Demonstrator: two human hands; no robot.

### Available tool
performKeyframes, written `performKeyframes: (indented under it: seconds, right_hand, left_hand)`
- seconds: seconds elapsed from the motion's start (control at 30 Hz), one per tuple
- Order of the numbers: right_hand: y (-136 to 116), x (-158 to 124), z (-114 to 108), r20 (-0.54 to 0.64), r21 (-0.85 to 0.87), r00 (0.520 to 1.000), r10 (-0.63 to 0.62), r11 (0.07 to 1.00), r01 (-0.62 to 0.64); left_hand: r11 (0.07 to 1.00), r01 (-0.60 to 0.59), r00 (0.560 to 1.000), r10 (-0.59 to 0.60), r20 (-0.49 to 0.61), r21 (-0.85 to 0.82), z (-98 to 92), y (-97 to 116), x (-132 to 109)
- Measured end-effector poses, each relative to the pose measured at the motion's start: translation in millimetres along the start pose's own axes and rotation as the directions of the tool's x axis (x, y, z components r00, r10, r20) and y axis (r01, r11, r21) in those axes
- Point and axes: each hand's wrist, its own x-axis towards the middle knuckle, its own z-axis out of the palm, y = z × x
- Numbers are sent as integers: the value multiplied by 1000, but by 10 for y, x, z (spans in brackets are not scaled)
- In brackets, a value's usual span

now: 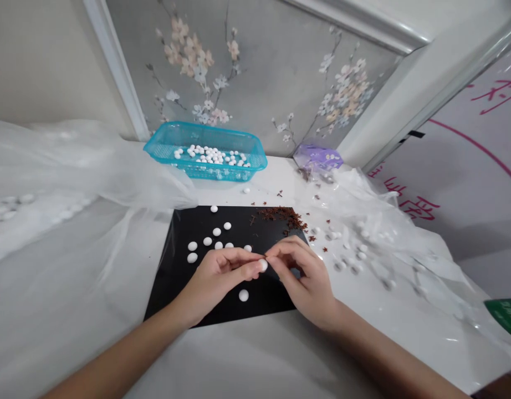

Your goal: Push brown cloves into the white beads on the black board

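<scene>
My left hand (pixel 220 277) holds a white round bead (pixel 262 265) between thumb and fingertips, above a black board (pixel 168 288). My right hand (pixel 303 280) meets it from the other side, its fingertips pinched at the bead's top edge on what looks like a thin brown shred (pixel 265 256). Several more white beads (pixel 208 241) lie loose on the board, and one (pixel 243 295) sits just below my hands. A heap of reddish-brown shreds (pixel 282 217) lies along the board's far edge, close to my right hand.
A turquoise plastic basket (pixel 205 130) holding many white beads stands at the back. A purple bag (pixel 317 158) lies to its right. Crumpled clear plastic sheeting (pixel 384 244), scattered with white beads, covers the right side. More sheeting (pixel 72 166) lies on the left.
</scene>
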Motion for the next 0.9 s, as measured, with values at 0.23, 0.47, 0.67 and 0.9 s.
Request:
performKeyframes:
  seconds: [0.23,0.47,0.67,0.9]
  right_hand:
    - [12,-74,70,-7,174,997,76,982,-74]
    - [26,-17,62,24,193,999,34,980,-38]
    - [59,-26,75,70,180,995,66,981,-77]
    - [54,-42,84,79,150,996,50,987,-61]
  left_hand:
    - [999,11,1000,-11,-1,-44,-5,2,-8]
    - [999,1,1000,-2,-27,-37,-14,15,-2]
    - [1000,8,999,-8,-36,-2,-39,-34,-8]
    - [998,-13,999,15,-36,54,-44,-20,-39]
